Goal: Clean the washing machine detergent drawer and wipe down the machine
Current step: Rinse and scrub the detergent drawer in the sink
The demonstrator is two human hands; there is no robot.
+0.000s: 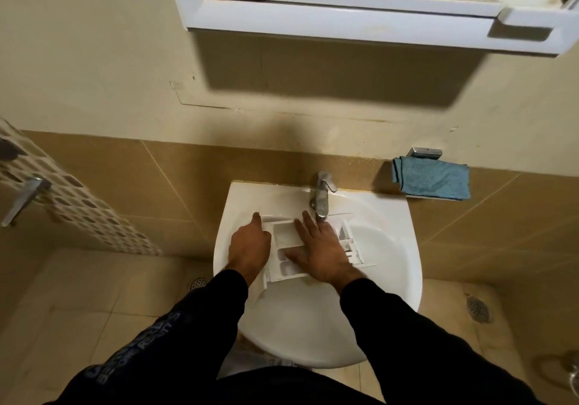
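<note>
A white plastic detergent drawer (pixel 286 235) with several compartments lies inside the white sink (pixel 385 248), below the chrome tap (pixel 321 194). My left hand (pixel 249 245) grips the drawer's left edge, index finger stretched forward along it. My right hand (pixel 322 251) lies flat on top of the drawer with straight, spread fingers, covering its middle. The drawer's right end shows past my right hand. I cannot tell whether water runs from the tap. The washing machine is out of view.
A blue cloth (pixel 434 179) hangs on a metal holder on the tiled wall right of the sink. A white window frame (pixel 360 19) juts out above. A floor drain (pixel 477 309) sits at the right, another at the left. A patterned partition (pixel 72 204) stands left.
</note>
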